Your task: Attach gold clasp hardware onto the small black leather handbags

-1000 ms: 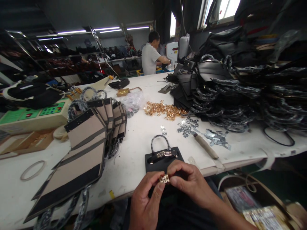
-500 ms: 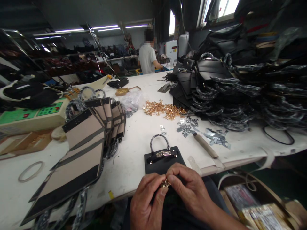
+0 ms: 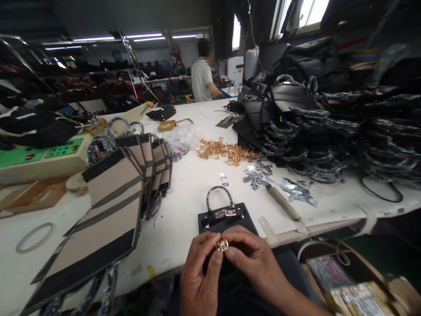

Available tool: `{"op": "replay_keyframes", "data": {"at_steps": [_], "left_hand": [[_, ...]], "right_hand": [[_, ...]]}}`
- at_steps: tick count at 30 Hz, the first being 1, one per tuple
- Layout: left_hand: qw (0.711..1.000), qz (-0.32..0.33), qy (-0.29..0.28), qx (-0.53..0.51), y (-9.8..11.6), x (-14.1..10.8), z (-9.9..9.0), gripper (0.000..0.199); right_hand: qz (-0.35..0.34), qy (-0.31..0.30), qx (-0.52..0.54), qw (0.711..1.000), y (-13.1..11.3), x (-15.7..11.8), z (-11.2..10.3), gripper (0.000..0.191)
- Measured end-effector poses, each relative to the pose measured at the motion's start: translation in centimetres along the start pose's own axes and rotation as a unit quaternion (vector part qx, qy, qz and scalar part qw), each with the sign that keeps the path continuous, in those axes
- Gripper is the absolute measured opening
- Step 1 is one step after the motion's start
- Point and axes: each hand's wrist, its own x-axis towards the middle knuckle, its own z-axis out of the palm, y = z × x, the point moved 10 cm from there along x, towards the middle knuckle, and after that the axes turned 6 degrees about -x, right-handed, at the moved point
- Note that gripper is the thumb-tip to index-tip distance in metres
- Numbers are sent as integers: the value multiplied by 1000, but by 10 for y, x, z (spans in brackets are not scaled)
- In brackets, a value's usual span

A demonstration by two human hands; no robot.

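Observation:
My left hand and my right hand meet at the table's near edge, both pinching one small gold metal clasp between thumbs and forefingers. Just beyond my fingers lies a black bag flap with a wrapped loop handle and a gold bar fitting across it. A pile of gold metal fittings lies farther out on the white table. Silver metal plates are scattered to the right of it.
A fanned stack of tan and black bag panels lies on the left. Black bag parts with wrapped handles are heaped on the right. A wooden-handled tool lies right of the flap. A person in a white shirt stands at the far end.
Both hands have lifted slightly and turned the gold clasp between the fingertips; it now shows more fully. The camera view has shifted a little.

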Motion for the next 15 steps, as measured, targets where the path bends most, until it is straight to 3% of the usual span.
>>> {"op": "replay_keyframes", "data": {"at_steps": [4, 8, 11, 15], "left_hand": [[997, -18, 4, 78, -35, 6, -12, 42], [967, 45, 34, 248, -57, 25, -27, 56], [944, 61, 10, 323, -67, 43, -22, 60], [941, 23, 1, 339, -72, 60, -15, 60]], "right_hand": [[58, 21, -28, 998, 25, 8, -2, 25], [74, 43, -119, 989, 48, 20, -14, 31], [50, 43, -178, 982, 53, 28, -19, 29], [40, 38, -177, 983, 53, 33, -16, 26]]}}
